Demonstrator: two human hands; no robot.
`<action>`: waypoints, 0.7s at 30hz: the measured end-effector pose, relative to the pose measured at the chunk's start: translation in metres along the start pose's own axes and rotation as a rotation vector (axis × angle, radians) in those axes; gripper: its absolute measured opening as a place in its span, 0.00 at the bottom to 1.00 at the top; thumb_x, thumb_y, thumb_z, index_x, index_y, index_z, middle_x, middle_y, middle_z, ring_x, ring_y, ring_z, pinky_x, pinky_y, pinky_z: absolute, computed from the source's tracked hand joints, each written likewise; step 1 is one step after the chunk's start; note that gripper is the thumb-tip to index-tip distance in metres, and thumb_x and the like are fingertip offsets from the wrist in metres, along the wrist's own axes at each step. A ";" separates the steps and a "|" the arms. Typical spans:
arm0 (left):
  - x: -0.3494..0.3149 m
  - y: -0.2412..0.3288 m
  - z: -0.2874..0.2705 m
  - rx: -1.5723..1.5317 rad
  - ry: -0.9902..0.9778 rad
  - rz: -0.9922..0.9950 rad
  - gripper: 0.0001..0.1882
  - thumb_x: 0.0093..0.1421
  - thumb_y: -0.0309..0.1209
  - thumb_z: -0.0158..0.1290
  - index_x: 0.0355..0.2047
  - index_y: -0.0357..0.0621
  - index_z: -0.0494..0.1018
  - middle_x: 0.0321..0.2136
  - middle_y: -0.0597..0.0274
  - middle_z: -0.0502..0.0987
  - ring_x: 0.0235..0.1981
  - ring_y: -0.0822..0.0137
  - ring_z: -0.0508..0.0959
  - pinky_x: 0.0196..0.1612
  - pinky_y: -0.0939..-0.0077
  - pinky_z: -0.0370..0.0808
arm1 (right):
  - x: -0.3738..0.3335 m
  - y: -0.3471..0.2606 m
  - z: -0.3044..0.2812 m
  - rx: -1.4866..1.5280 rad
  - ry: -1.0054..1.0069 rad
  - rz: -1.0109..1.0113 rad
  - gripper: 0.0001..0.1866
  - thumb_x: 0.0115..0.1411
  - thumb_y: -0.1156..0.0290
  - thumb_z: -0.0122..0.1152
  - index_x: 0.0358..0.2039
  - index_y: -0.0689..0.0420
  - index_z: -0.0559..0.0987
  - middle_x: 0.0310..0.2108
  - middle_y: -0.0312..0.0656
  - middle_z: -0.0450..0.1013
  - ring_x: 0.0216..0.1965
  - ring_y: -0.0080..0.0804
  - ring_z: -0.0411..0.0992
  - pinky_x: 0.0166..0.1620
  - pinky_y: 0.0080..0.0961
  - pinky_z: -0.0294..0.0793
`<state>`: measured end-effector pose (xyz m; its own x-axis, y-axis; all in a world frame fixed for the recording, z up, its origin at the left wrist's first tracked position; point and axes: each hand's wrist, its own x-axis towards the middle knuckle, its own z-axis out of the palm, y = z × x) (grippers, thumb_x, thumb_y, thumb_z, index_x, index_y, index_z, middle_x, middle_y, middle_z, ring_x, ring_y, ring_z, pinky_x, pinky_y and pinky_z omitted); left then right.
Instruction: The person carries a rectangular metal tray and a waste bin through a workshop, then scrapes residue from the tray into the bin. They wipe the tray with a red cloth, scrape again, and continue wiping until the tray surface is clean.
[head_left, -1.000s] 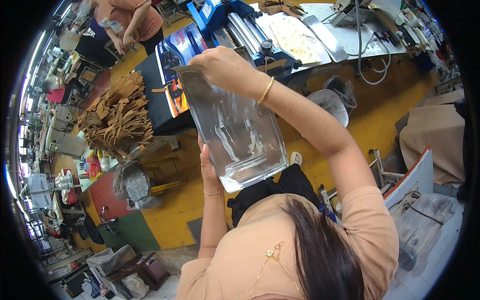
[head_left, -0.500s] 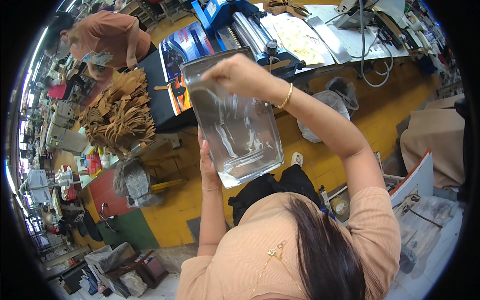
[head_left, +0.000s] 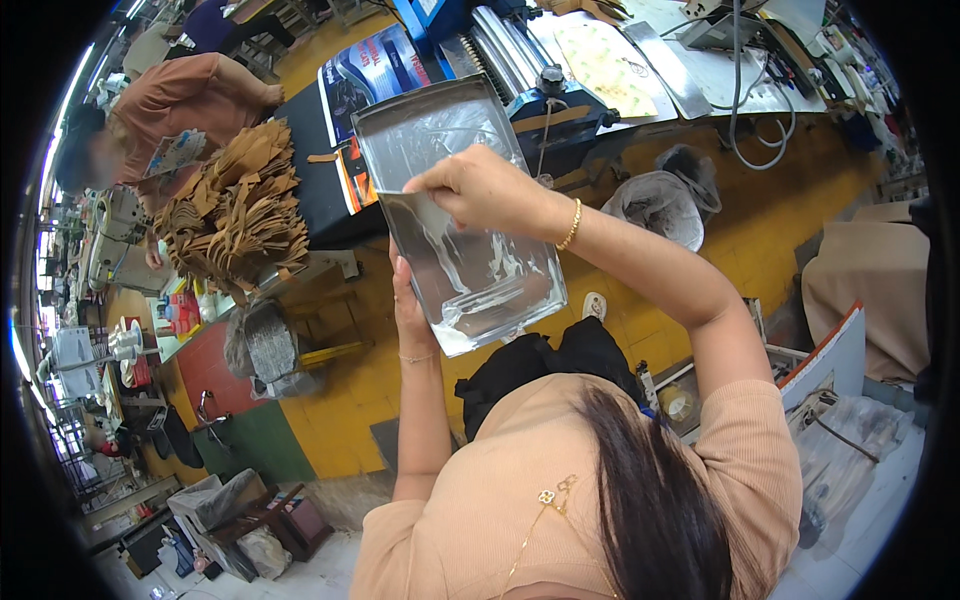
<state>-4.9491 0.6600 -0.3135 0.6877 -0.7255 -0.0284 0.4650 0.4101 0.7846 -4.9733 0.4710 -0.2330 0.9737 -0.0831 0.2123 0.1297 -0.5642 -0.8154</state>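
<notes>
A shallow grey metal tray (head_left: 415,125) is tilted up in front of me, with streaks of white paste (head_left: 450,335) over its inside, thickest at the near end. My left hand (head_left: 408,300) grips the tray by its left side; some of its fingers are hidden underneath. Over the middle of the tray, my right hand (head_left: 490,195) is closed, pinching the upper edge of a thin, flat grey scraper (head_left: 408,212). Part of the scraper blends with the tray below it, so its lower edge is hard to make out.
Beyond the tray stands a blue roller machine (head_left: 490,50) on a table. A pile of brown leather pieces (head_left: 240,210) lies at the left, near a co-worker in a rust-coloured shirt (head_left: 180,100). A plastic-lined bin (head_left: 660,205) stands under the table at right.
My right hand has moved from the tray's far end toward its middle, nearer to me. The scraper's upper edge now shows. The co-worker has leaned further to the left.
</notes>
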 end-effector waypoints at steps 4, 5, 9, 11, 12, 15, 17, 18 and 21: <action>0.004 0.005 -0.004 -0.016 0.036 -0.009 0.33 0.69 0.54 0.33 0.68 0.53 0.47 0.58 0.57 0.64 0.56 0.61 0.69 0.56 0.64 0.71 | -0.021 -0.001 0.014 0.100 -0.028 -0.014 0.15 0.54 0.79 0.52 0.40 0.62 0.82 0.20 0.52 0.76 0.21 0.39 0.77 0.33 0.31 0.77; 0.005 0.007 -0.004 -0.014 0.103 -0.042 0.33 0.69 0.56 0.32 0.68 0.53 0.46 0.58 0.57 0.64 0.56 0.61 0.69 0.56 0.64 0.71 | -0.025 -0.001 0.018 0.017 -0.015 -0.070 0.14 0.54 0.79 0.53 0.39 0.61 0.82 0.21 0.52 0.76 0.22 0.40 0.77 0.34 0.32 0.77; 0.007 0.011 -0.001 0.039 0.116 0.036 0.35 0.67 0.58 0.31 0.68 0.54 0.44 0.59 0.56 0.64 0.56 0.60 0.70 0.56 0.63 0.72 | -0.041 0.000 0.025 -0.121 -0.089 -0.225 0.12 0.53 0.78 0.57 0.37 0.60 0.83 0.27 0.51 0.77 0.29 0.44 0.77 0.39 0.34 0.76; 0.011 0.009 0.002 -0.046 0.116 0.037 0.35 0.66 0.58 0.35 0.67 0.54 0.46 0.60 0.55 0.63 0.58 0.59 0.69 0.58 0.62 0.71 | -0.049 -0.002 0.022 -0.156 -0.186 -0.257 0.11 0.53 0.77 0.57 0.36 0.59 0.83 0.28 0.51 0.77 0.31 0.44 0.77 0.39 0.33 0.76; 0.013 0.008 0.002 -0.076 0.109 0.060 0.36 0.66 0.57 0.37 0.66 0.52 0.49 0.59 0.55 0.64 0.58 0.59 0.68 0.59 0.61 0.70 | -0.052 -0.002 0.017 -0.170 -0.267 -0.235 0.10 0.54 0.74 0.58 0.36 0.55 0.84 0.29 0.47 0.78 0.32 0.42 0.77 0.39 0.32 0.76; 0.017 0.010 0.000 -0.124 0.034 0.051 0.36 0.65 0.56 0.40 0.66 0.50 0.51 0.60 0.54 0.63 0.59 0.57 0.67 0.61 0.58 0.69 | -0.037 0.005 0.001 -0.144 -0.219 -0.121 0.09 0.56 0.72 0.59 0.35 0.50 0.84 0.30 0.44 0.79 0.32 0.39 0.77 0.38 0.32 0.76; 0.018 0.011 -0.001 -0.167 -0.013 0.032 0.35 0.65 0.55 0.40 0.66 0.50 0.51 0.60 0.55 0.63 0.59 0.57 0.67 0.61 0.58 0.68 | -0.016 0.014 -0.017 -0.272 -0.014 -0.160 0.10 0.55 0.70 0.59 0.36 0.47 0.84 0.29 0.42 0.79 0.30 0.39 0.77 0.37 0.32 0.76; 0.017 0.012 -0.001 -0.146 0.025 0.043 0.35 0.66 0.54 0.39 0.66 0.49 0.51 0.60 0.55 0.63 0.59 0.57 0.67 0.60 0.58 0.70 | -0.002 0.018 -0.021 -0.325 -0.006 -0.104 0.10 0.54 0.71 0.58 0.36 0.47 0.84 0.29 0.42 0.79 0.30 0.39 0.77 0.37 0.32 0.76; 0.015 0.013 0.001 -0.146 0.035 0.071 0.34 0.66 0.53 0.39 0.66 0.49 0.51 0.60 0.55 0.64 0.58 0.58 0.68 0.59 0.57 0.70 | 0.020 0.023 -0.020 -0.351 0.014 -0.130 0.12 0.53 0.76 0.57 0.37 0.51 0.83 0.29 0.44 0.78 0.31 0.41 0.77 0.36 0.32 0.75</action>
<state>-4.9328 0.6542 -0.3029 0.7400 -0.6727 0.0004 0.4883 0.5376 0.6874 -4.9549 0.4399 -0.2372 0.9501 -0.0020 0.3118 0.1778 -0.8180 -0.5470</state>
